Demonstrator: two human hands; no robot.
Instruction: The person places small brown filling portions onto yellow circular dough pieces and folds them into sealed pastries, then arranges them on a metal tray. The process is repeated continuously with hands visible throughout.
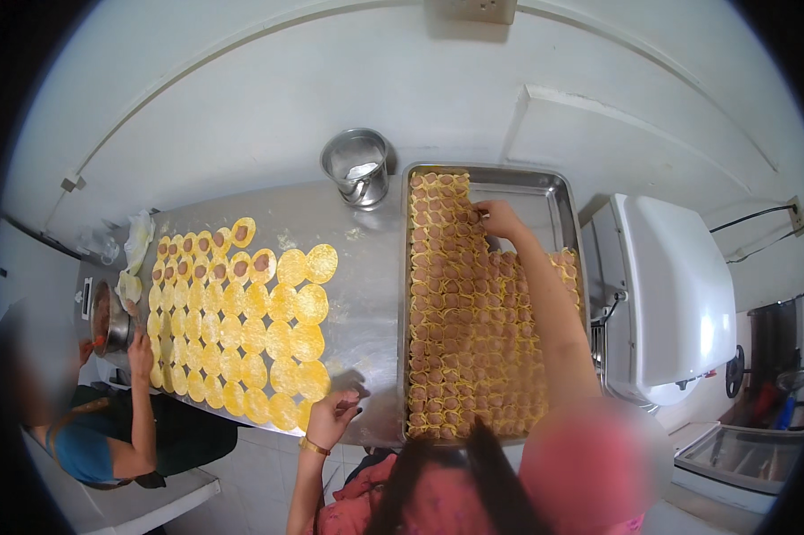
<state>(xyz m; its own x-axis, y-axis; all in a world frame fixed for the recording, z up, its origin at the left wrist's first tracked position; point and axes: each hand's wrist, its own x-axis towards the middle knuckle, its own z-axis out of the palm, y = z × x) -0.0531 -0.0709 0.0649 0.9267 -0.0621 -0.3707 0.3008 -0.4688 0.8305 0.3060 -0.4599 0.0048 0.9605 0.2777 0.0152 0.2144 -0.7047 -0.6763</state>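
Note:
My right hand (500, 221) reaches over the large metal tray (557, 184), its fingertips pinched on a small open-topped dumpling at the edge of the upper rows. Packed rows of meat-filled dumplings (447, 303) in yellow wrappers cover most of the tray. Beside the front right corner of the laid-out wrappers, my left hand (332, 415) hovers with loosely bent fingers apart and nothing visible in them. Round yellow wrappers (255, 334) lie in rows on the metal table (362, 294). Those in the far left rows carry dabs of meat filling (184, 267).
A metal pot (356, 165) stands against the wall behind the table. At the left, a co-worker's hand (141, 355) is near a bowl of meat filling (103, 312). A plastic bag (139, 239) lies at the far left corner. A white machine (665, 294) flanks the tray's right side.

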